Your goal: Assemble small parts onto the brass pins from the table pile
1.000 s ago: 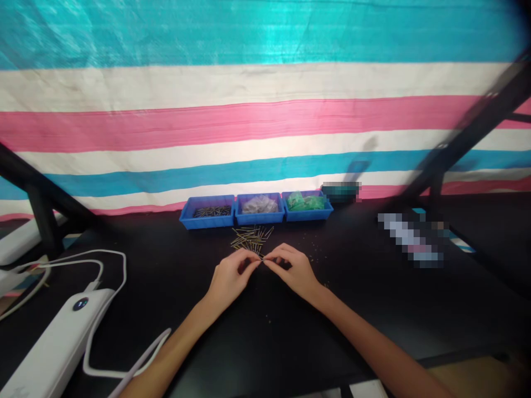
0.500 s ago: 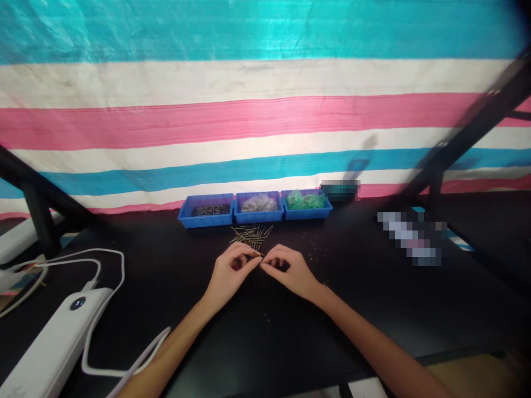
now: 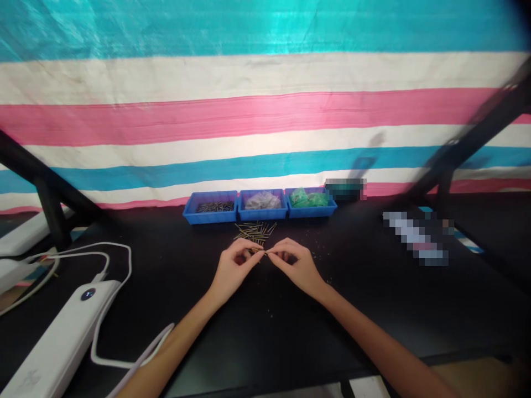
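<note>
My left hand (image 3: 238, 265) and my right hand (image 3: 296, 265) meet fingertip to fingertip over the black table (image 3: 232, 342). Both are closed in a pinch around something small that I cannot make out between them. Just behind the fingers lies a loose pile of thin brass-coloured pins (image 3: 255, 231), partly hidden by my left hand. Beyond it stand three blue trays in a row: the left tray (image 3: 211, 218) holds dark thin pieces, the middle tray (image 3: 263, 213) clear plastic bags, the right tray (image 3: 313, 211) green bags.
At the left lie a white power bank (image 3: 62, 337) and white cables (image 3: 130, 260), one passing by my left forearm. Black frame legs (image 3: 440, 177) stand at both sides. A blurred-out item (image 3: 415, 235) lies at the right. Tiny crumbs dot the table. A striped sheet (image 3: 265, 116) hangs behind.
The whole view has shifted slightly, with the trays and table items a little farther right. Both hands remain pinched together, with their fingertips slightly rearranged.
</note>
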The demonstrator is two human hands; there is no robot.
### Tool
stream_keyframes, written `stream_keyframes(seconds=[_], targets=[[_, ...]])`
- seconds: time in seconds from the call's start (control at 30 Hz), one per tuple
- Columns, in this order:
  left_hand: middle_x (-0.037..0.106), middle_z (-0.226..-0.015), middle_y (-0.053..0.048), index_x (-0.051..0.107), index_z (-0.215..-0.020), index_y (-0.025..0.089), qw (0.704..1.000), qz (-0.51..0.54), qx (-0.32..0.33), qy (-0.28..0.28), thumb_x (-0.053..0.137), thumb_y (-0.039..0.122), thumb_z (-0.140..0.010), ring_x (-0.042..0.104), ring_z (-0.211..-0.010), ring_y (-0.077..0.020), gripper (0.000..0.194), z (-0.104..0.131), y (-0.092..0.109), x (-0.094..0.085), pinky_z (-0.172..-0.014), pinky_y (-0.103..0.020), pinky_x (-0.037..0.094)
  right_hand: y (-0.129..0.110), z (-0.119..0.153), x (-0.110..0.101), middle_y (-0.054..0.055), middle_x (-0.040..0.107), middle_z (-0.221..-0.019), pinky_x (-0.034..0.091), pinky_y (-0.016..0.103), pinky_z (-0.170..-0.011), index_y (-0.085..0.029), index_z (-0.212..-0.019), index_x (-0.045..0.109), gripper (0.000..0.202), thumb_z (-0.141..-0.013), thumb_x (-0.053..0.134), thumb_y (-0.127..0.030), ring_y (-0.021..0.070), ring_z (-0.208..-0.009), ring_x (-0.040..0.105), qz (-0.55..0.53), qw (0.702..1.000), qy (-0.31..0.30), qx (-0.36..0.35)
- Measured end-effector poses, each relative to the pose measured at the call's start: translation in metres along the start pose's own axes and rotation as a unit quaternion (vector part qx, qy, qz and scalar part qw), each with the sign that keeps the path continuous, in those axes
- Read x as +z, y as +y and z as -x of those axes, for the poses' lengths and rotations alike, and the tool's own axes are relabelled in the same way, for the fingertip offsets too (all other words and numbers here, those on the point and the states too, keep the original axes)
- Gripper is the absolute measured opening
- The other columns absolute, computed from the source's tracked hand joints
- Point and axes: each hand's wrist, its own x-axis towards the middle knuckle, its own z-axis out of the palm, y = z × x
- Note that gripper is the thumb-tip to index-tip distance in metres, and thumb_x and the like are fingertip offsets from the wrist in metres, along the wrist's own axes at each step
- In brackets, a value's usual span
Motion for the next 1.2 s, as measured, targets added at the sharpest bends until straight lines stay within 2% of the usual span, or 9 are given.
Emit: stream_keyframes(seconds=[0.2,0.47,0.6,0.77,0.9,1.0,1.07,1.2], targets=[[0.057,-0.082,-0.002,0.069,-0.079,0.018,0.999,-0.033,0.017,-0.015,0.065,0.035,-0.074,0.045,-0.056,-0.0059,0.018,0.002,0.001,0.003,-0.047,-0.019,0.036,0.001,-0.001,-0.001,0.004,0.062,-0.083,0.042,0.022,-0.051,-0.02,-0.082,0.07,0.014,-0.078,0.062,-0.031,0.0093,-0.062,0.053,-0.033,0.999,0.014,0.04],[0.057,-0.084,-0.002,0.069,-0.081,0.019,0.987,-0.109,0.038,-0.114,0.06,0.038,-0.077,0.044,-0.055,-0.0051,0.021,0.007,-0.001,0.006,-0.046,-0.019,0.035,0.001,0.002,0.004,0.004,0.059,-0.087,0.043,0.021,-0.053,-0.02,-0.079,0.071,0.016,-0.077,0.063,-0.033,0.0084,-0.063,0.052,-0.026,0.998,-0.049,0.034],[0.058,-0.084,-0.001,0.068,-0.082,0.019,0.986,-0.116,0.041,-0.111,0.061,0.037,-0.077,0.043,-0.054,-0.0047,0.019,0.007,0.002,0.003,-0.048,-0.019,0.036,0.0,0.002,0.003,0.004,0.059,-0.088,0.043,0.021,-0.053,-0.02,-0.08,0.07,0.015,-0.078,0.062,-0.032,0.009,-0.065,0.053,-0.034,0.998,-0.036,0.039],[0.06,-0.079,-0.002,0.069,-0.084,0.018,0.993,-0.091,0.049,-0.047,0.062,0.036,-0.076,0.046,-0.056,-0.0061,0.021,-0.001,0.003,-0.007,-0.051,-0.02,0.039,0.001,0.0,0.001,0.005,0.059,-0.088,0.043,0.021,-0.052,-0.019,-0.084,0.07,0.017,-0.079,0.06,-0.032,0.0111,-0.068,0.055,-0.034,0.998,0.002,0.059],[0.066,-0.076,-0.003,0.069,-0.09,0.018,0.995,-0.078,0.008,0.059,0.063,0.041,-0.074,0.05,-0.054,-0.008,0.029,-0.02,-0.004,-0.028,-0.051,-0.022,0.042,0.003,0.0,0.001,0.005,0.061,-0.088,0.045,0.023,-0.055,-0.02,-0.088,0.068,0.017,-0.08,0.058,-0.03,0.012,-0.069,0.055,-0.025,0.998,0.012,0.062],[0.069,-0.076,-0.006,0.068,-0.094,0.014,0.983,-0.057,-0.01,0.173,0.065,0.043,-0.071,0.06,-0.064,-0.0136,0.037,-0.041,-0.013,-0.049,-0.056,-0.024,0.047,0.003,0.001,0.001,0.005,0.062,-0.09,0.046,0.024,-0.057,-0.02,-0.089,0.068,0.017,-0.08,0.057,-0.03,0.0123,-0.07,0.055,-0.021,0.998,0.016,0.058],[0.07,-0.077,-0.008,0.068,-0.095,0.012,0.972,-0.052,-0.008,0.229,0.064,0.044,-0.07,0.064,-0.07,-0.0175,0.041,-0.056,-0.02,-0.062,-0.057,-0.025,0.049,0.003,0.001,0.001,0.005,0.062,-0.09,0.046,0.023,-0.056,-0.021,-0.091,0.068,0.018,-0.08,0.056,-0.03,0.0119,-0.07,0.055,-0.024,0.998,0.015,0.055],[0.071,-0.089,-0.009,0.069,-0.097,0.014,0.952,-0.107,0.012,0.287,0.065,0.041,-0.069,0.064,-0.076,-0.0178,0.039,-0.083,-0.03,-0.085,-0.071,-0.03,0.051,0.004,0.002,0.002,0.005,0.063,-0.091,0.045,0.022,-0.053,-0.021,-0.096,0.068,0.021,-0.08,0.056,-0.029,0.0116,-0.07,0.056,-0.033,0.998,0.006,0.054]])
